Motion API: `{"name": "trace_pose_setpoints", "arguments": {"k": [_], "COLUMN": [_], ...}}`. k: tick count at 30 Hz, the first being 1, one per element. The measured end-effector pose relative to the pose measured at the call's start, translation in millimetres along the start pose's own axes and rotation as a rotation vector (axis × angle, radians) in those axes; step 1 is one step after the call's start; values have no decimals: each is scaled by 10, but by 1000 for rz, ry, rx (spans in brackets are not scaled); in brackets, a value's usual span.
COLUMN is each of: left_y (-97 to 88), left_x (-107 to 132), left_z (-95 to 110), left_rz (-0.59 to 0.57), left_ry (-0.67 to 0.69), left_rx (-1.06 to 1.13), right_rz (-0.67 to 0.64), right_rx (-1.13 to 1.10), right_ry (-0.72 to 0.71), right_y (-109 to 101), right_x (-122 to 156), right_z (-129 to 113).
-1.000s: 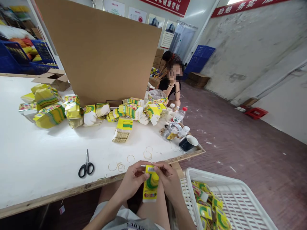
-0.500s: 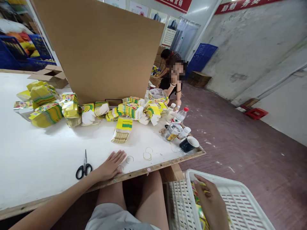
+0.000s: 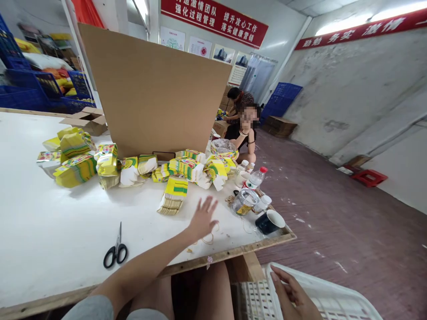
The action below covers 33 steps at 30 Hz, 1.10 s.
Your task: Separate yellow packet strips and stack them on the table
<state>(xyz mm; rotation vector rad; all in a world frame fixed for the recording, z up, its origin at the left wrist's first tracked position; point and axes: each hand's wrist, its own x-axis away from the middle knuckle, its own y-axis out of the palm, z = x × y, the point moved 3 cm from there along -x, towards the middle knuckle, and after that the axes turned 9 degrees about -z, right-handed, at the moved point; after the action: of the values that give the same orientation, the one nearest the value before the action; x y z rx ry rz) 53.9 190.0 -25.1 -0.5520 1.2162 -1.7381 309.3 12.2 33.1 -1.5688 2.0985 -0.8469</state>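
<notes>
My left hand (image 3: 202, 218) reaches out over the white table (image 3: 50, 240) with its fingers spread and nothing in it. It hovers above loose rubber bands (image 3: 208, 239), just right of a fanned stack of yellow-green packets (image 3: 173, 195). My right hand (image 3: 293, 295) is low at the bottom right, fingers loosely apart and empty, over the rim of a white plastic basket (image 3: 333, 298).
Black scissors (image 3: 115, 251) lie near the table's front edge. Bundles of yellow packets (image 3: 76, 160) line the foot of a tall cardboard sheet (image 3: 150, 89). A glass jar (image 3: 245, 202), a dark cup (image 3: 270, 221) and a water bottle (image 3: 256, 178) crowd the right corner. A person (image 3: 245, 131) sits beyond the table.
My left hand has moved forward and right from the table's edge toward the packet stack. The view has tilted up, so the basket and my right hand sit lower in the picture.
</notes>
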Motion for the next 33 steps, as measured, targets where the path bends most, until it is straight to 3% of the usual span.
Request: {"name": "trace_pose_setpoints", "arguments": {"k": [4, 6, 9, 13, 23, 27, 33], "left_y": [-423, -526, -551, -511, -668, -684, -755], "left_x": [34, 57, 70, 52, -153, -61, 155], "left_z": [-676, -940, -1142, -1168, -1214, -1317, -1363], "left_rz": [197, 225, 219, 182, 92, 61, 50], "left_ry": [-427, -545, -649, -698, -758, -832, -792], "left_rx": [-46, -67, -74, -60, -2, 36, 48], "right_rz": [-57, -89, -117, -137, -235, -250, -273], "right_rx": [-31, -59, -89, -137, -178, -179, -181], "right_ry": [36, -6, -83, -104, -9, -1, -40], "right_y": [177, 318, 494, 594, 663, 679, 741], "right_x": [-43, -44, -33, -39, -23, -42, -64], "right_z": [-68, -206, -431, -512, -288, -263, -219]}}
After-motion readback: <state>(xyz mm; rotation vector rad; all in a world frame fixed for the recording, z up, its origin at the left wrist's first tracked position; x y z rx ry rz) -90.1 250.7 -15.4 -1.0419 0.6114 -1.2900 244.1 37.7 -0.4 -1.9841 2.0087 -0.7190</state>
